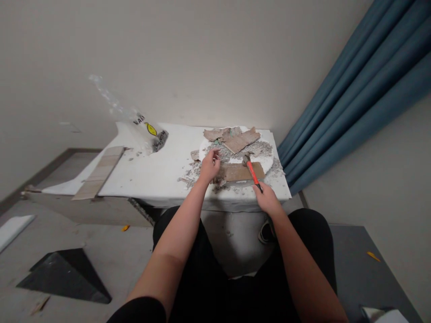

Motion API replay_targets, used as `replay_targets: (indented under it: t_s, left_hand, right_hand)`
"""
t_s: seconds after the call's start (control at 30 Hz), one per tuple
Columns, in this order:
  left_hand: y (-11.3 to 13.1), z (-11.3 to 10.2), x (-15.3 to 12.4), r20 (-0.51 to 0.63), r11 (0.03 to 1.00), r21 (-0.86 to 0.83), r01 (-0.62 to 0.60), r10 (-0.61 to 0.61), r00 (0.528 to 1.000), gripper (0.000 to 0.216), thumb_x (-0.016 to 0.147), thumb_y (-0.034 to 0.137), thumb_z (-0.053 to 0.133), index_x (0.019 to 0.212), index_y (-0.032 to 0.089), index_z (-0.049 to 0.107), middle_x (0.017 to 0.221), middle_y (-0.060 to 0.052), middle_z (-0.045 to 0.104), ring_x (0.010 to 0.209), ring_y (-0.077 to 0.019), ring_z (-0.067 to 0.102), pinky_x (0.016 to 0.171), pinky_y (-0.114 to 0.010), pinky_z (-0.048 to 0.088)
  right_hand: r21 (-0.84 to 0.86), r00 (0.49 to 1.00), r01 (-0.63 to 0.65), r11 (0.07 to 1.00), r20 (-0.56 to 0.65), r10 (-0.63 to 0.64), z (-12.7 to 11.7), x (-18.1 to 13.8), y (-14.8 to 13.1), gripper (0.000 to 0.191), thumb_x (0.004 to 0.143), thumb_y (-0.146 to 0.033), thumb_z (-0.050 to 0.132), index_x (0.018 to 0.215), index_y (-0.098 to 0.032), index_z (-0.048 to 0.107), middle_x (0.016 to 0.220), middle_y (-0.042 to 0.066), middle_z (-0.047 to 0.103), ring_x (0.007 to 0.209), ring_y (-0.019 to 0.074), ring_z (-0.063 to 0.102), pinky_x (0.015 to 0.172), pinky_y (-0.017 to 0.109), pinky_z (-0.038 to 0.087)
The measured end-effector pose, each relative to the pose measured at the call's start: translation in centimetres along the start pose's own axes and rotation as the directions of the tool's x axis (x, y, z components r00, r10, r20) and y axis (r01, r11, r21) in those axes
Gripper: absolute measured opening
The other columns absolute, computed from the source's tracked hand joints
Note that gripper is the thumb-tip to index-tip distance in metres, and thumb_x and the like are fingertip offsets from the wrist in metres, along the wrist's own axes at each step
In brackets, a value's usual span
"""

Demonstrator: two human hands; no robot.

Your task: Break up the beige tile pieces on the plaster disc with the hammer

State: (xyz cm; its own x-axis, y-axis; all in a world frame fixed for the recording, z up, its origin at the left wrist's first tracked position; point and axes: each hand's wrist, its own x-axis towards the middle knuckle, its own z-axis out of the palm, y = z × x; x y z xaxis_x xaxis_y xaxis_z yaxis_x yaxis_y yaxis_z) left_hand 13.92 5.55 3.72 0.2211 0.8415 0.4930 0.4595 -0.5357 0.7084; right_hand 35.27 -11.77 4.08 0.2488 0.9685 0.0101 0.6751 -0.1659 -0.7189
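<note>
My right hand is wrapped round the black end of a hammer with a red handle. The hammer's metal head rests at the far edge of a flat brown broken slab. To its left, my left hand hovers by the slab's left end, fingers loosely bent and apart, with nothing visible in them. Beyond both hands, grey crumbled rubble covers a white round sheet. Larger brown broken pieces lie on top of the rubble.
A clear plastic bag with dark grey bits stands on the white-covered table. Left of it lies a wood-look plank. Blue curtains hang at the right. A black angular object sits on the floor at left.
</note>
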Motion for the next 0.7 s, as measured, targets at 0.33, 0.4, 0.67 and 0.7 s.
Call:
replay_targets:
  t_s: [0.33, 0.4, 0.67, 0.7]
  left_hand:
    - [2.8, -3.3, -4.8, 0.291, 0.953, 0.297, -0.057, -0.034, 0.956, 0.020, 0.084, 0.023, 0.056, 0.103, 0.023, 0.064, 0.085, -0.004, 0.070, 0.078, -0.0202, 0.064, 0.075, -0.031, 0.049]
    - [4.2, -3.4, -6.1, 0.350, 0.963, 0.244, -0.110, 0.018, 0.937, 0.019, 0.088, 0.028, 0.054, 0.104, 0.022, 0.064, 0.088, -0.004, 0.070, 0.079, -0.0193, 0.065, 0.076, -0.031, 0.049]
    - [8.7, 2.1, -13.7, 0.856, 0.950, 0.238, -0.202, -0.108, 0.505, 0.040, 0.080, 0.035, 0.068, 0.118, 0.022, 0.065, 0.104, -0.010, 0.074, 0.092, -0.0261, 0.069, 0.081, -0.037, 0.053]
    - [8.8, 3.3, -15.0, 0.898, 0.919, 0.315, -0.238, -0.207, 0.389, 0.047, 0.071, 0.033, 0.077, 0.115, 0.020, 0.068, 0.103, -0.013, 0.074, 0.092, -0.0313, 0.070, 0.081, -0.043, 0.054]
  right_hand:
    - [0.100, 0.999, -0.012, 0.995, 0.050, 0.007, -1.6, 2.4, -1.1, 0.039, 0.096, -0.047, 0.042, 0.103, -0.016, 0.065, 0.069, 0.001, 0.062, 0.059, 0.0173, 0.058, 0.060, 0.027, 0.045]
    - [-0.052, 0.997, 0.069, 0.996, 0.034, -0.067, -2.4, 3.9, -1.4, 0.035, 0.098, -0.040, 0.042, 0.106, -0.016, 0.066, 0.084, 0.008, 0.069, 0.076, 0.0213, 0.064, 0.069, 0.029, 0.047]
    - [-0.671, 0.983, 0.181, 0.719, 0.098, -0.157, -4.5, 9.4, -1.2, 0.042, 0.101, -0.043, 0.044, 0.132, -0.017, 0.057, 0.108, 0.022, 0.071, 0.099, 0.0323, 0.067, 0.084, 0.039, 0.045]
    - [-0.684, 0.980, 0.198, 0.702, 0.120, -0.160, -4.4, 10.0, -1.1, 0.042, 0.102, -0.043, 0.044, 0.132, -0.017, 0.057, 0.109, 0.021, 0.071, 0.099, 0.0319, 0.067, 0.084, 0.038, 0.044]
